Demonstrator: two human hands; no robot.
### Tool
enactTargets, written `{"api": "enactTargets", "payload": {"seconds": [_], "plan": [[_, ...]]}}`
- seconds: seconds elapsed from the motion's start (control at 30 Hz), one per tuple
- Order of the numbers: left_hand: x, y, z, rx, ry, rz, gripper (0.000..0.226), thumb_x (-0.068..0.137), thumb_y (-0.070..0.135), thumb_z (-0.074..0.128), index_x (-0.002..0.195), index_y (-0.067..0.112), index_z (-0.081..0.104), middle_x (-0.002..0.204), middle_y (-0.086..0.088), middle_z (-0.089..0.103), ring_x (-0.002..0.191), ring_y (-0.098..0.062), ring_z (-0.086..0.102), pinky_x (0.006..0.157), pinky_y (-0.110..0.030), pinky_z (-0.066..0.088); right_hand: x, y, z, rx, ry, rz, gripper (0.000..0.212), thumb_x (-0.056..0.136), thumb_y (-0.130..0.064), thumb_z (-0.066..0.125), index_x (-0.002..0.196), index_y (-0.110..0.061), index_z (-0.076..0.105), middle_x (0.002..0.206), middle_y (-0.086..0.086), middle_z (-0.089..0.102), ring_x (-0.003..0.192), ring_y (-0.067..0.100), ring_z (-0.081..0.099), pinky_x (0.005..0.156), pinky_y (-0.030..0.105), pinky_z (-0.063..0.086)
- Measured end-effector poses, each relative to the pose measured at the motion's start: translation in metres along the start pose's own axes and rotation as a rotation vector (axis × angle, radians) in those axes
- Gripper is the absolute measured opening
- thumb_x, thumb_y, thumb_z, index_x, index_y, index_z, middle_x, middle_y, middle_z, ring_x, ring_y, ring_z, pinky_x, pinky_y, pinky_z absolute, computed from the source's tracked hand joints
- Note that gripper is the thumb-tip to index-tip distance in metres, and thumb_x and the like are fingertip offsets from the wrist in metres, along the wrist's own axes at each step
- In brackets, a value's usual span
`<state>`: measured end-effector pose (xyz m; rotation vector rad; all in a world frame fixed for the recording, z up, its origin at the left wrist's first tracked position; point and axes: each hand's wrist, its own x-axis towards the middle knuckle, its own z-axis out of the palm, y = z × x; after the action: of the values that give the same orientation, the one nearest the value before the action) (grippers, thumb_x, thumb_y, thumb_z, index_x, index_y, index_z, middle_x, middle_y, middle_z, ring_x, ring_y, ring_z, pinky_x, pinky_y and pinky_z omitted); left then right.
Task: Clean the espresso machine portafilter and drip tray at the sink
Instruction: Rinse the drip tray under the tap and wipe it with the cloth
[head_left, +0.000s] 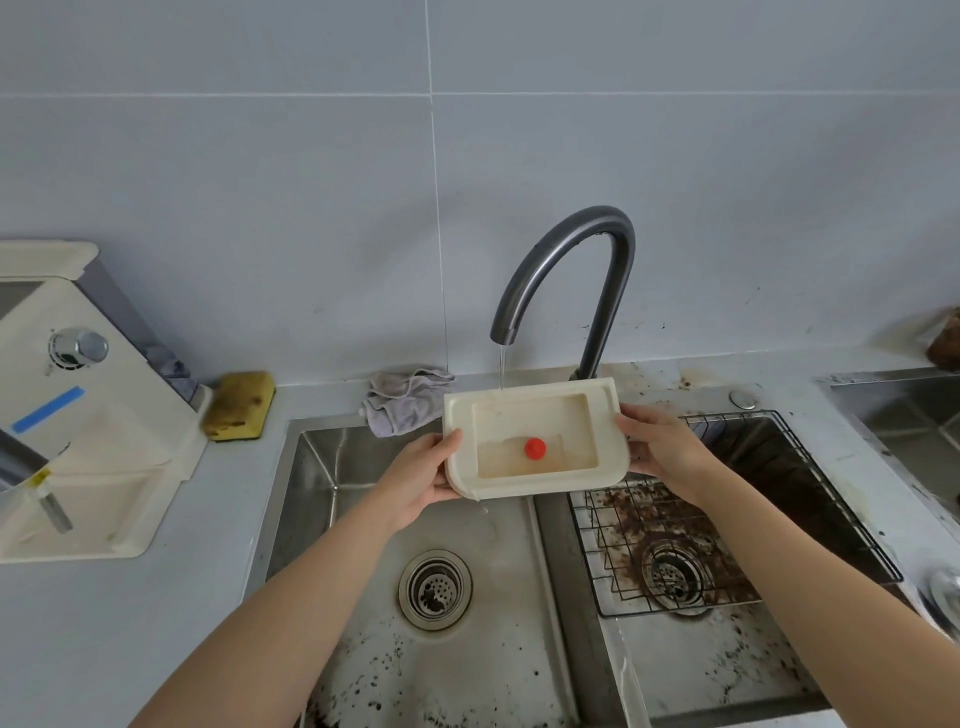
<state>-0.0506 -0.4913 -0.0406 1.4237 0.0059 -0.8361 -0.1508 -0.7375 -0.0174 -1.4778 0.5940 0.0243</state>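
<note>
Cream drip tray (535, 487), red float (535, 448), yellow sponge (240, 405).

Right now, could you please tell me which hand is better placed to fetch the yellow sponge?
Left, I think. The sponge lies on the counter left of the sink, on the left hand's side. The right hand grips the drip tray's opposite edge and would have to reach across it.

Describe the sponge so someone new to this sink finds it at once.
Start at the dark arched faucet and go left, past the crumpled grey cloth. The sponge lies on the counter beside the cream espresso machine; it alone is a yellow, stained block.
</note>
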Motion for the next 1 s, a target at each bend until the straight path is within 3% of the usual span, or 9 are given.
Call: {"api": "enactTargets", "payload": {"seconds": [0.2, 0.3, 0.47, 0.83, 1.0], "plan": [[-0.007, 0.005, -0.015, 0.019, 0.041, 0.025, 0.018, 0.097, 0.021, 0.045, 0.11, 0.011, 0.051, 0.097, -0.005, 0.065, 0.085, -0.021, 0.064, 0.068, -0.034, 0.057, 0.006, 0.001, 0.019, 0.035, -0.027, 0.003, 0.034, 0.097, -0.013, 0.041, 0.131, -0.009, 0.049, 0.1, 0.003, 0.064, 0.095, 0.025, 0.06, 0.078, 0.033, 0.052], [-0.01, 0.01, -0.025, 0.014, 0.08, 0.037, 0.02, 0.096, 0.021, 0.047, 0.111, 0.007, 0.05, 0.097, -0.007, 0.064, 0.086, -0.023, 0.064, 0.073, -0.037, 0.055, 0.011, 0.0, 0.03, 0.046, -0.043, 0.0, 0.034, 0.097, -0.013, 0.041, 0.131, -0.011, 0.048, 0.098, 0.002, 0.063, 0.093, 0.023, 0.059, 0.082, 0.033, 0.05], [-0.016, 0.016, -0.04, 0.026, 0.126, 0.06, 0.028, 0.094, 0.021, 0.05, 0.118, 0.006, 0.048, 0.103, -0.008, 0.064, 0.092, -0.025, 0.063, 0.079, -0.039, 0.053, 0.019, -0.001, 0.045, 0.058, -0.083, -0.013, 0.034, 0.097, -0.013, 0.042, 0.131, -0.012, 0.048, 0.097, 0.0, 0.063, 0.086, 0.018, 0.06, 0.074, 0.029, 0.049], [-0.023, 0.033, -0.052, 0.069, 0.215, 0.139, 0.02, 0.092, 0.019, 0.053, 0.109, 0.011, 0.048, 0.108, -0.009, 0.061, 0.097, -0.027, 0.062, 0.088, -0.042, 0.05, 0.029, -0.008, 0.058, 0.096, -0.147, -0.08, 0.038, 0.098, -0.01, 0.04, 0.136, -0.012, 0.043, 0.105, 0.0, 0.063, 0.097, 0.02, 0.06, 0.092, 0.038, 0.049], [-0.029, 0.042, -0.055, 0.137, 0.23, 0.184, 0.032, 0.091, 0.02, 0.055, 0.12, 0.009, 0.047, 0.111, -0.008, 0.061, 0.097, -0.025, 0.062, 0.086, -0.039, 0.05, 0.032, -0.007, 0.061, 0.093, -0.173, -0.093, 0.038, 0.098, -0.011, 0.039, 0.136, -0.013, 0.043, 0.107, 0.002, 0.062, 0.105, 0.026, 0.056, 0.1, 0.044, 0.044]]}}
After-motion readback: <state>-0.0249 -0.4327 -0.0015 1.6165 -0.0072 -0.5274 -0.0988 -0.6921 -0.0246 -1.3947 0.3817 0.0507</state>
